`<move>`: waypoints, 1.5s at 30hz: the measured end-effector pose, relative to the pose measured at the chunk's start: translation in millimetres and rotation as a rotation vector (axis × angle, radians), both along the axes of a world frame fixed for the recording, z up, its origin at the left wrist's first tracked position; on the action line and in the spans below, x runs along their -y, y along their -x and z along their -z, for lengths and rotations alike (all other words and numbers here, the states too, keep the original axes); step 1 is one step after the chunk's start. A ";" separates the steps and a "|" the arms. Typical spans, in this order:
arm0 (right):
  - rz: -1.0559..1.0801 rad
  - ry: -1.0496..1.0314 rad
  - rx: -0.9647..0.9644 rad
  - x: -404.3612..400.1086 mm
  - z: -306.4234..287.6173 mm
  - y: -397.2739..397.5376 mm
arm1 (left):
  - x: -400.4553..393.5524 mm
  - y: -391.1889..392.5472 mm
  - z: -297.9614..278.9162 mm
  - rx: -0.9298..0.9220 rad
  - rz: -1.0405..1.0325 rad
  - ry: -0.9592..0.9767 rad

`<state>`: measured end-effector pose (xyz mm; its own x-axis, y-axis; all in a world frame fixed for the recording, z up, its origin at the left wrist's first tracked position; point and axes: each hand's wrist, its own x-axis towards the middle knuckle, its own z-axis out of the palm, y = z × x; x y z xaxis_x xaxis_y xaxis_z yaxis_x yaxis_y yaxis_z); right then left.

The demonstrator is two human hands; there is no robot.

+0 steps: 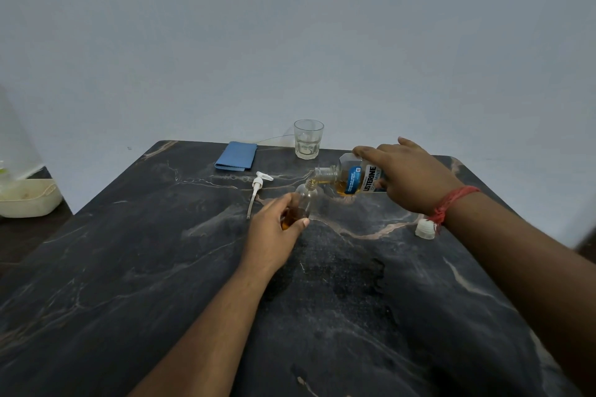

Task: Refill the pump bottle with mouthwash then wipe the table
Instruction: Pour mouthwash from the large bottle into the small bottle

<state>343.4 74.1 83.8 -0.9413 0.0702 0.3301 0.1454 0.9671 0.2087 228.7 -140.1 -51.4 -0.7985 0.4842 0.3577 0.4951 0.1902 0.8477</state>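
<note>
The lower body of the small clear plastic pump bottle (303, 203) is hidden behind the fingers of the left hand (274, 232), which wrap around it and hold it upright on the dark, veined marble-look table (161, 267); amber liquid shows between the fingers near its base. The right hand (409, 177) covers the back half of the clear Listerine mouthwash bottle (351, 179), gripping it from above and tipping it nearly level, its open neck just over the pump bottle's mouth, index finger stretched along the top. The thin amber stream between the two mouths is hard to make out. A red thread band (448, 203) circles the right wrist and partly masks the white ribbed cap (425, 229) lying on the table beneath it.

Just beyond the left hand lies the white plastic pump head (258, 187) with its long dip tube. Farther off, a folded blue cloth (237, 156) lies flat, and a faceted clear glass tumbler (308, 138) stands beyond the right hand's fingertips. Far left of the left hand, a cream plastic basket (32, 200) is cut off by the frame edge.
</note>
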 end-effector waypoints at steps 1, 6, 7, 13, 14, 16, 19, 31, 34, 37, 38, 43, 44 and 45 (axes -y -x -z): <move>0.000 -0.005 -0.001 0.2 0.1 -0.1 | 0.1 -0.2 -0.2 0.000 -0.001 0.002; -0.003 -0.016 -0.009 0.7 0.0 -0.8 | 0.4 -1.0 -1.0 -0.008 -0.002 0.002; -0.002 -0.011 -0.010 0.7 0.3 -1.0 | 0.5 -1.2 -0.8 -0.010 -0.004 0.001; 0.002 0.109 -0.028 3.2 7.4 -3.1 | 0.6 -0.2 0.4 -0.002 -0.005 0.002; 0.004 0.139 -0.034 4.0 9.9 -3.7 | 0.5 -0.1 0.5 0.000 -0.005 0.004; 0.016 0.199 -0.040 6.1 16.2 -5.4 | 0.7 -0.1 1.0 0.004 -0.008 0.003; 0.035 0.339 -0.056 11.1 28.1 -7.2 | 0.6 -0.1 1.1 0.015 -0.008 -0.010; 0.003 1.454 -0.359 21.0 83.1 -11.0 | -2.3 0.0 2.7 0.100 -0.012 -0.001; -0.014 1.566 -0.399 20.0 94.1 -10.6 | -2.7 0.3 2.2 0.100 -0.015 0.014; -0.033 1.601 -0.418 17.4 101.3 -11.4 | -3.4 1.1 1.8 0.097 -0.018 0.023; -0.038 1.606 -0.412 17.1 103.1 -11.9 | -3.5 0.8 1.7 0.100 -0.016 0.026; -0.055 1.584 -0.400 15.1 109.6 -11.8 | -3.4 0.8 2.0 0.108 -0.008 0.042; -0.053 1.571 -0.393 14.6 109.8 -11.9 | -3.3 0.6 1.9 0.109 -0.007 0.046; -0.049 1.559 -0.384 13.7 109.7 -12.3 | -3.3 0.3 1.4 0.108 -0.008 0.050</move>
<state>355.7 60.3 -25.8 -0.8349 0.5218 0.1750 -0.0818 0.1967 -0.9770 228.4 -136.8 -52.8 -0.8351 0.4924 0.2451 0.3997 0.2372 0.8854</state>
